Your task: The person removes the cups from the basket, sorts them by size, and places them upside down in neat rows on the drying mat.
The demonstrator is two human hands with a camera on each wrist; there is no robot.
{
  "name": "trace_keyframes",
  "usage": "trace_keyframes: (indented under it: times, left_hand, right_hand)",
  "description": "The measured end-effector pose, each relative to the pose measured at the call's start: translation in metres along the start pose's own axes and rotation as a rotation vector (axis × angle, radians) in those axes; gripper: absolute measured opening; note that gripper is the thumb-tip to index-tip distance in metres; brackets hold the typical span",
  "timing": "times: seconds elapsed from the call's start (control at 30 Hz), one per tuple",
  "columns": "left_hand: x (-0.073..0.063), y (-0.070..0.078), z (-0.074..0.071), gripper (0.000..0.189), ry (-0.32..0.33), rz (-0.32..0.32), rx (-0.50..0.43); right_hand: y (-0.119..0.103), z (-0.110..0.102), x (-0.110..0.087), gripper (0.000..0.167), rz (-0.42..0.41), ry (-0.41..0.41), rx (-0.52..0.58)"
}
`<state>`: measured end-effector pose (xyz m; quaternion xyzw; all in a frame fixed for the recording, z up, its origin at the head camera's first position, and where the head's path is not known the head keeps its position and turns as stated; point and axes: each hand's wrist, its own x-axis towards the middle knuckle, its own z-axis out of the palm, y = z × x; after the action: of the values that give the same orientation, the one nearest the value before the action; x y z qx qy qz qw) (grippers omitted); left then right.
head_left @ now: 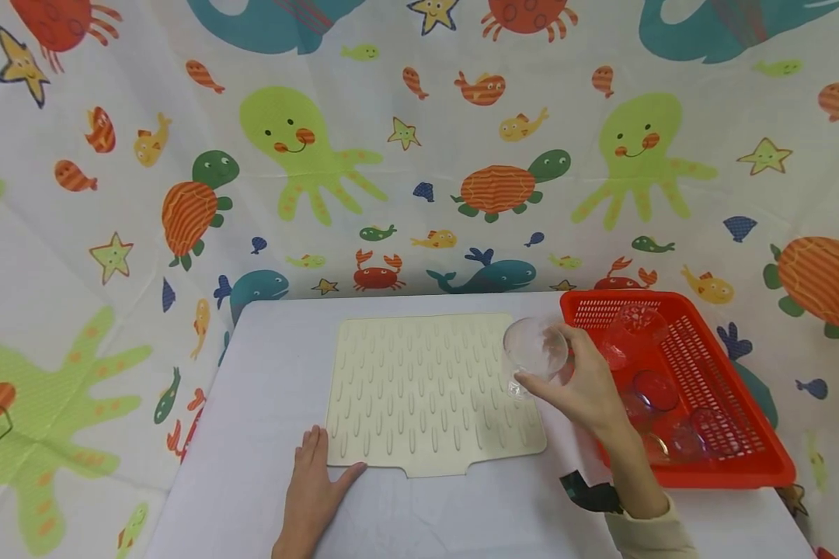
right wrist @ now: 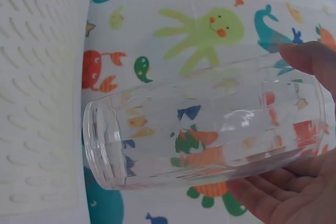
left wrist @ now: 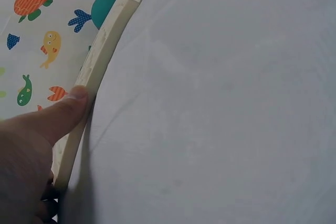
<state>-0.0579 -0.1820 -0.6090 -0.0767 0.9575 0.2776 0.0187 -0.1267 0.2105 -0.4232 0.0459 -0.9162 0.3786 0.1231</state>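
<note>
The right hand [head_left: 587, 392] has a clear glass [head_left: 531, 359] in its grip, thumb on one side of the wall and fingers on the other, spread about as wide as the glass is broad. The hold sits towards the mouth end, which faces up, leaving the thick base free. The glass is at the right edge of the cream ridged mat [head_left: 426, 388], its base low; whether the base touches the mat I cannot tell.

The left hand [head_left: 315, 481] lies at the mat's near left corner, fingers fairly straight along the side and thumb against the near edge. Its grip takes hold of no glass. To the right, a red basket [head_left: 734, 475] on the white surface [head_left: 266, 388] holds more clear glasses [head_left: 653, 392].

The glass looks stiff and fairly light, with most of its weight probably in the base. Its smooth wall would likely turn slippery if wet, and the rim would be the part to chip if knocked. A firm, even hold around the upper wall, just below the rim, should suit it, without hard squeezing. The mat looks thin and somewhat flexible, so a light press at its corner should keep it steady.
</note>
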Motion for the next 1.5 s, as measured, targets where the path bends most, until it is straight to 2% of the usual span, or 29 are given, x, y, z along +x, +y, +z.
trace_keyframes:
  times: [0.27,0.47,0.7,0.83,0.97,1.2,1.5]
  left_hand:
    - [0.001,0.001,0.0,0.111,-0.023,-0.024,0.011]
    - [0.0,0.003,-0.001,0.109,0.014,0.002,0.015]
    - [0.002,0.009,-0.008,0.106,-0.05,-0.016,0.009]
    - [0.003,0.015,-0.011,0.105,-0.038,0.005,0.009]
    - [0.005,0.03,-0.015,0.099,-0.001,0.055,-0.023]
    - [0.01,0.071,-0.032,0.091,0.032,0.193,-0.17]
    - [0.015,0.116,-0.054,0.085,-0.029,0.367,-0.367]
  right_hand:
    - [-0.006,0.014,-0.003,0.092,-0.001,-0.074,0.023]
    - [-0.007,0.021,-0.005,0.093,-0.039,-0.099,0.025]
    - [-0.008,0.027,-0.005,0.094,-0.084,-0.103,0.041]
    - [-0.008,0.029,-0.006,0.093,-0.101,-0.119,0.064]
    - [-0.008,0.031,-0.006,0.092,-0.106,-0.136,0.077]
    - [-0.009,0.036,-0.006,0.093,-0.125,-0.166,0.082]
    - [-0.015,0.041,-0.007,0.093,-0.125,-0.234,0.097]
